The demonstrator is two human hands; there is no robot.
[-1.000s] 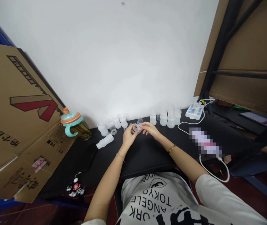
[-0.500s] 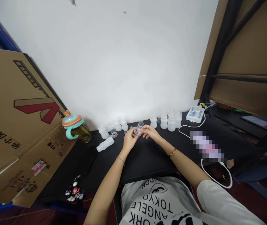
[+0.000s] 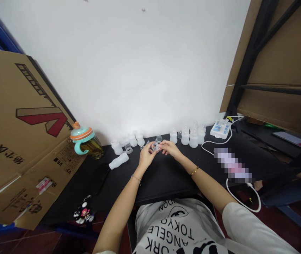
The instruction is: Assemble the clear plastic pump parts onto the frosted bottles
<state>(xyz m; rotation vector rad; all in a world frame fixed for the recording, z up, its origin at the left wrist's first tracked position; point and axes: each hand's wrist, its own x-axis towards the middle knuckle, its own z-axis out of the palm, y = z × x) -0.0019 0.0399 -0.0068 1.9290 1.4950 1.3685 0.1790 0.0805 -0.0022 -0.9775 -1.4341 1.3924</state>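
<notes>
Between my hands is a clear plastic bottle collar ring (image 3: 155,146), held above the black table. My left hand (image 3: 146,156) grips its left and near side with fingers curled. The fingertips of my right hand (image 3: 170,148) pinch at its right edge; whether they hold a second small clear part I cannot tell. A clear cap (image 3: 158,138) stands just behind my hands. To the left, a white baby bottle (image 3: 119,161) lies on its side near a clear collar (image 3: 128,148). Several open white bottles (image 3: 117,147) stand behind it.
Several baby bottles with teats and clear covers (image 3: 193,138) stand right of my hands. A teal-lidded jug (image 3: 88,143) stands at left beside a cardboard box (image 3: 7,141). A power strip (image 3: 220,129) and white cable lie right, near a blurred-out phone-like object (image 3: 233,165).
The view has tilted slightly. Both hands stay at the same spot with the collar ring, which is turned a little; the right fingertips have shifted slightly at its edge.
</notes>
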